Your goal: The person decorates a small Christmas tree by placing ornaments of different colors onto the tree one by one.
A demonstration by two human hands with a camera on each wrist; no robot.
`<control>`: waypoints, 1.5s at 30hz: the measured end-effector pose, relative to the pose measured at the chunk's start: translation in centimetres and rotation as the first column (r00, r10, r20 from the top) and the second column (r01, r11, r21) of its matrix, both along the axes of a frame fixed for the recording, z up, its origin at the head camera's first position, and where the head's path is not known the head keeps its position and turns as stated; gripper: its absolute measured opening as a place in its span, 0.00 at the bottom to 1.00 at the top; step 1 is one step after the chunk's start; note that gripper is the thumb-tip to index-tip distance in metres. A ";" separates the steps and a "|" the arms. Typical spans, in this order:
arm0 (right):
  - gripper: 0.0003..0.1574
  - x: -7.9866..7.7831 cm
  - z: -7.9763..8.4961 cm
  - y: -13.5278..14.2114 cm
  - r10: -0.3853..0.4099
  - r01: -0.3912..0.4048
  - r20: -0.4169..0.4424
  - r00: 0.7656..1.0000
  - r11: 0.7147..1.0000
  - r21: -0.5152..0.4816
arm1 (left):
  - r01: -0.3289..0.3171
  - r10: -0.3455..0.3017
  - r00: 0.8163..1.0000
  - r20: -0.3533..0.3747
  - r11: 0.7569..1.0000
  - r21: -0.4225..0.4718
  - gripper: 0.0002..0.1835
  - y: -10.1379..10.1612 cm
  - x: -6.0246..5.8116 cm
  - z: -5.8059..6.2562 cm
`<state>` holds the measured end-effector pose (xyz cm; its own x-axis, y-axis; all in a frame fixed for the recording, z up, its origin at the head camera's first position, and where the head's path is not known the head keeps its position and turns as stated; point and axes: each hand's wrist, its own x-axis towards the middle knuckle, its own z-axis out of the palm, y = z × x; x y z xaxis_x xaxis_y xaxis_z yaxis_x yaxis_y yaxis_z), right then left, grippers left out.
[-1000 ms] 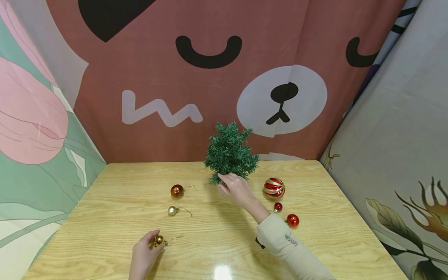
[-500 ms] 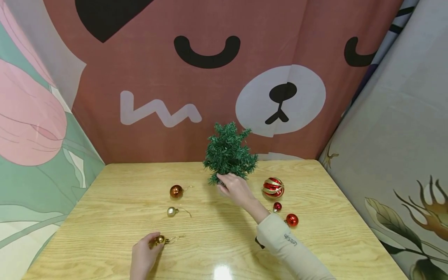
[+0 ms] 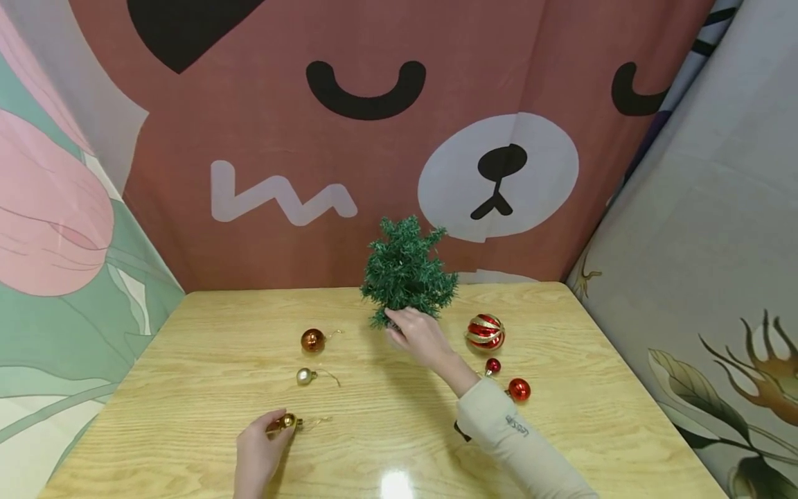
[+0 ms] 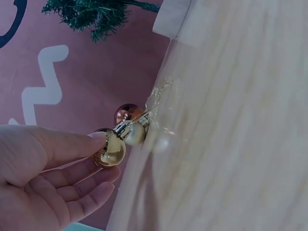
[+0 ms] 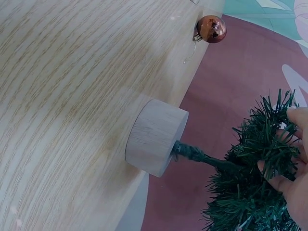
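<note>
My left hand (image 3: 260,447) pinches a shiny gold Christmas bauble (image 4: 110,150) between thumb and fingers, just above the table at the near left. The bauble's cap and gold cord (image 3: 319,421) point to the right. At the back middle stands a small green artificial Christmas tree (image 3: 405,267). My right hand (image 3: 419,336) holds one of its lower front branches (image 5: 276,144), with thumb and fingers around the needles. In the right wrist view the tree's round wooden base (image 5: 156,137) rests on the table; in the head view the hand hides it.
A copper bauble (image 3: 312,340) and a pale gold bauble (image 3: 304,376) lie left of the tree. To its right are a red-and-gold striped bauble (image 3: 485,332), a small red one (image 3: 493,366) and a larger red one (image 3: 519,389). A dark piece (image 3: 462,431) shows beside the right sleeve.
The gold bauble has turned in my left fingers, so that its cap has swung up and points right. My right hand stays on the branch. The head view has shifted slightly.
</note>
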<state>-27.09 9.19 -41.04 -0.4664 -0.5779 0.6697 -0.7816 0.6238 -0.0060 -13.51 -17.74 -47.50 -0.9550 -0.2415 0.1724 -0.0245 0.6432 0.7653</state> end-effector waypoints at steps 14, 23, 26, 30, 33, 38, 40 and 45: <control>0.21 -0.1 0.0 -0.3 -0.001 0.001 -0.005 1.000 1.000 0.016 | 0.082 -0.085 0.992 -0.098 0.996 -0.029 0.16 1.5 -1.0 1.6; 0.21 -0.1 -0.1 -0.2 -0.004 0.004 0.007 1.000 1.000 0.012 | 0.118 -0.123 0.981 -0.147 0.992 -0.042 0.15 2.8 -1.8 2.6; 0.21 -0.1 -0.1 -0.2 -0.002 0.002 0.009 1.000 1.000 0.008 | 0.123 -0.127 0.981 -0.148 0.992 -0.039 0.16 3.3 -2.1 3.0; 0.22 0.0 -0.1 -0.1 -0.003 0.003 0.019 1.000 1.000 0.004 | 0.145 -0.147 0.975 -0.169 0.989 -0.026 0.16 4.0 -2.5 3.6; 0.22 0.1 -0.1 0.0 -0.010 0.009 0.031 0.999 1.000 0.010 | 0.162 -0.163 0.967 -0.194 0.987 -0.022 0.16 4.5 -2.7 3.9; 0.22 0.1 -0.1 0.1 -0.014 0.013 0.043 0.999 1.000 0.013 | 0.180 -0.180 0.964 -0.196 0.983 -0.014 0.15 5.2 -3.2 4.4; 0.23 0.1 -0.1 0.1 -0.015 0.015 0.043 0.999 1.000 0.008 | 0.189 -0.187 0.963 -0.192 0.982 -0.005 0.15 5.4 -3.4 4.6; 0.22 0.0 0.0 -0.2 -0.030 0.030 0.031 0.999 1.000 -0.003 | 0.218 -0.216 0.952 -0.217 0.976 -0.015 0.15 6.1 -4.0 5.1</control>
<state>-27.05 9.02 -41.08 -0.5042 -0.5609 0.6566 -0.7617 0.6472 -0.0320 -17.55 -11.66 -42.43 -0.9249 -0.0352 0.3786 0.2811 0.6075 0.7430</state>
